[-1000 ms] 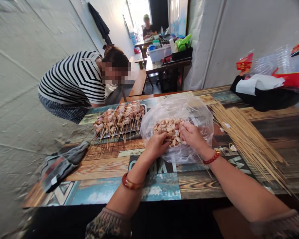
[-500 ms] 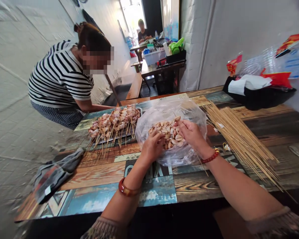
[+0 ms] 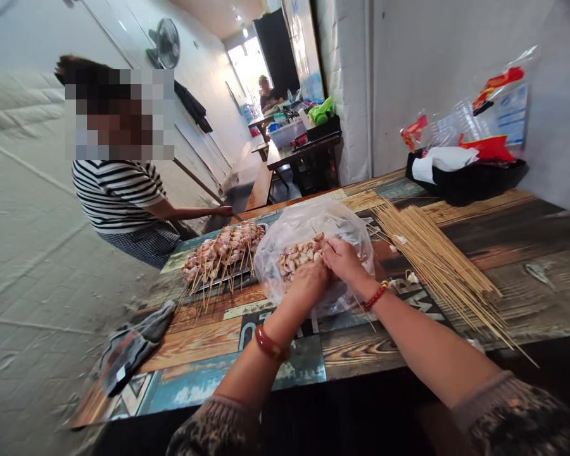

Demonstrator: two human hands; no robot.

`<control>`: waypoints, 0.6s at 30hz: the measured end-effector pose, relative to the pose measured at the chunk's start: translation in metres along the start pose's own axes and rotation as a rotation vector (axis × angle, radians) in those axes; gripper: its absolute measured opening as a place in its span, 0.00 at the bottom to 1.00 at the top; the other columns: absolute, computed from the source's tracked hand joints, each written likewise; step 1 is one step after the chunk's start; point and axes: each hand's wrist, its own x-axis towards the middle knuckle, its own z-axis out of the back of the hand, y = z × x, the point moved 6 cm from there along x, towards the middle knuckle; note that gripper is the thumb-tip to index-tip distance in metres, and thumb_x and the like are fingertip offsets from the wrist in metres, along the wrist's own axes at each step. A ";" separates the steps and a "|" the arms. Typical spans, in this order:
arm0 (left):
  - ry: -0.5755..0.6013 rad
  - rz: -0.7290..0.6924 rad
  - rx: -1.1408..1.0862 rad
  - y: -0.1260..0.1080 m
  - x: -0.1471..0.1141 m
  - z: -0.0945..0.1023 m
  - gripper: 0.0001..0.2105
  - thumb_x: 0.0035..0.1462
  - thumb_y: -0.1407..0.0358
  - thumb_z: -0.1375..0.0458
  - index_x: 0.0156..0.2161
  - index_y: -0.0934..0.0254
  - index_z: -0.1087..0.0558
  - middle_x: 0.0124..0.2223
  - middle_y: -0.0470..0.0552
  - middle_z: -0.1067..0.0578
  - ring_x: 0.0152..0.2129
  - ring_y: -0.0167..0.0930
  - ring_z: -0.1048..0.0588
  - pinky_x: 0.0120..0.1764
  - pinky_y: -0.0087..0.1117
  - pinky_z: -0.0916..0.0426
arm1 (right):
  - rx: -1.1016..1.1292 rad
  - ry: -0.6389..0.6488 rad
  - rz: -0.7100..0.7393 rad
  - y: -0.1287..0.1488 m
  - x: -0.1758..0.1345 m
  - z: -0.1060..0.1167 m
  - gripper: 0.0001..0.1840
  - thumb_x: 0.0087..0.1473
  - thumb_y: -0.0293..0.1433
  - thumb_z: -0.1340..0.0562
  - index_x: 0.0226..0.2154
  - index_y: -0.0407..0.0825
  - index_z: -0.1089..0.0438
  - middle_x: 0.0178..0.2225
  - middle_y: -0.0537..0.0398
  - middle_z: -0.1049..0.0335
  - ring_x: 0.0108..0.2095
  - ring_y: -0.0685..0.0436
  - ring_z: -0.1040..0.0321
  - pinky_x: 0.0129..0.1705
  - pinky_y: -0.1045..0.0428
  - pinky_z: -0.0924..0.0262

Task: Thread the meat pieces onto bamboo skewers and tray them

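Note:
A clear plastic bag (image 3: 278, 237) lies open on the table with many garlic cloves (image 3: 294, 258) in it. Over its right side, my right hand (image 3: 344, 256) is closed on a thin wooden skewer (image 3: 368, 318), whose lower end sticks out below the wrist. One clove (image 3: 318, 237) sits at the skewer's upper end, by my fingertips. My left hand (image 3: 311, 280) is curled right up against the right one, above the cloves. Its fingertips are hidden, so what they hold cannot be made out.
Skewered meat (image 3: 228, 250) is piled on a metal tray to the left. Loose bamboo skewers (image 3: 437, 259) lie to the right, near a black basket (image 3: 470, 183) of packaging. A grey cloth (image 3: 137, 345) rests at the left edge. A person in stripes (image 3: 123, 190) stands beyond, holding a pole.
My left hand has moved right, from the cloves to beside my right hand. The striped person has straightened up from bending. The view has shifted a little.

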 end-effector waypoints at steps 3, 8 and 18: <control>-0.035 0.113 -0.222 0.013 0.001 0.013 0.10 0.55 0.60 0.42 0.26 0.63 0.30 0.25 0.50 0.29 0.27 0.32 0.28 0.35 0.31 0.34 | 0.001 -0.032 -0.004 -0.001 0.002 0.003 0.20 0.60 0.41 0.48 0.31 0.47 0.27 0.17 0.58 0.36 0.22 0.47 0.37 0.24 0.55 0.45; -0.218 0.453 -1.036 0.047 -0.021 0.041 0.16 0.55 0.53 0.43 0.36 0.66 0.29 0.24 0.47 0.27 0.14 0.20 0.37 0.18 0.20 0.47 | 0.021 0.013 0.009 0.000 -0.002 -0.006 0.20 0.59 0.42 0.47 0.30 0.46 0.27 0.16 0.58 0.36 0.22 0.48 0.37 0.23 0.56 0.47; -0.215 0.459 -1.478 0.054 -0.049 0.043 0.12 0.47 0.75 0.35 0.40 0.71 0.27 0.40 0.58 0.21 0.38 0.31 0.21 0.44 0.28 0.28 | -0.029 0.168 0.017 -0.001 -0.012 -0.019 0.22 0.60 0.46 0.48 0.29 0.48 0.30 0.15 0.60 0.41 0.18 0.49 0.44 0.21 0.55 0.50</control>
